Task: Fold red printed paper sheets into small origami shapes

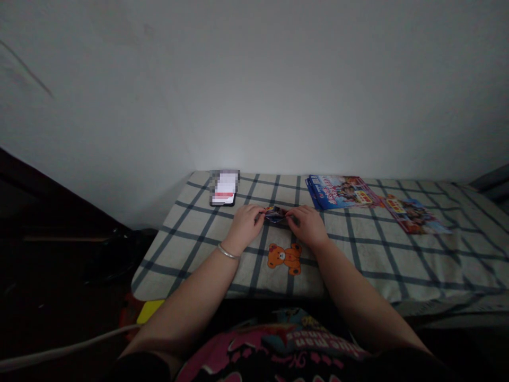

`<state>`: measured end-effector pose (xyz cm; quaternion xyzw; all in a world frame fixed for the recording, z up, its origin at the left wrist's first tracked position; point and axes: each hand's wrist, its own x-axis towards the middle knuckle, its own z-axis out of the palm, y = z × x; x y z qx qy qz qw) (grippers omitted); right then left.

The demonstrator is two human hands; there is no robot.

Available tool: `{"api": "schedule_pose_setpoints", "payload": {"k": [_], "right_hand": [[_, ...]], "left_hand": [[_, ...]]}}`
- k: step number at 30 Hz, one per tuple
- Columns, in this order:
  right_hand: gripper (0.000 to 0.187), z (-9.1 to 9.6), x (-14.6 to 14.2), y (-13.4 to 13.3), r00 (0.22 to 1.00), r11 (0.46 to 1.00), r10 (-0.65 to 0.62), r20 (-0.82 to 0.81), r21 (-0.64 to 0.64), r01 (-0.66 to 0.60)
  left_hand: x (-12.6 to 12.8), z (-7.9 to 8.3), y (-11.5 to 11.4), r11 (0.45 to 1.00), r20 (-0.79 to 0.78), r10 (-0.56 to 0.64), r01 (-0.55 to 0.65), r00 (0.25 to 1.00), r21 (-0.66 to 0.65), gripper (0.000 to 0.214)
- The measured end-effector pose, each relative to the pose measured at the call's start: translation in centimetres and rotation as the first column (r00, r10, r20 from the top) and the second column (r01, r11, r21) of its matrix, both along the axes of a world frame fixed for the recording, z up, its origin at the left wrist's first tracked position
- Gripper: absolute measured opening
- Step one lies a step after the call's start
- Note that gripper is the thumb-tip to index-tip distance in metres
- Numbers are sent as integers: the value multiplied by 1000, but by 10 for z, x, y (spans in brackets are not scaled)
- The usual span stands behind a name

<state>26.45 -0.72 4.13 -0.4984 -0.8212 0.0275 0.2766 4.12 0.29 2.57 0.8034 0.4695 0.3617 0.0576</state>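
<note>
Dark glossy piece: small, bent or folded, a bit of red/yellow print; btwn both hands, approx. mid of checked surface, just beyond orange bear print.
L hand: fingers pinch piece's L end; silver bangle on wrist.
R hand: fingers pinch R end, thumb side in.
Progress: prob. mid-handling. Done, as far as shown: both ends gripped, piece bent. Left: not set down, not flat; whether more folding or opening remains, can't tell.
Blue leaflet stack: flat, R of hands, near wall; no hand on it.
Second leaflet: flat, further R, similar pics; meets or overlaps stack, can't tell which.
Leaflet writing: big title on blue, yellow blocks w/ red chars; too blurry to read, no brand ID'd.
Piece writing: nothing legible.
Phone: flat, far L, nr wall; lit screen pixelated, txt unreadable, red band low down.
Bear print lettering: none seen.
Shirt: pink/black, lettering upside down from here; "man" prob. readable, rest unsure.
</note>
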Motion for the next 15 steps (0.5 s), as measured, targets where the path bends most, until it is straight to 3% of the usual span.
{"api": "schedule_pose_setpoints", "payload": {"k": [5, 9, 15], "right_hand": [[17, 1, -2, 1, 998, 1000, -28, 54, -7, 29], [17, 0, -1, 2, 1000, 1000, 5, 0, 12, -5], [18, -2, -4, 1, 995, 996, 54, -86, 71, -48]], "left_hand": [[1, 3, -3, 997, -78, 69, -71, 995, -22, 18], [2, 4, -4, 997, -114, 75, -76, 991, -6, 19], [2, 6, -5, 1000, -109, -17, 19, 994, 13, 14]]}}
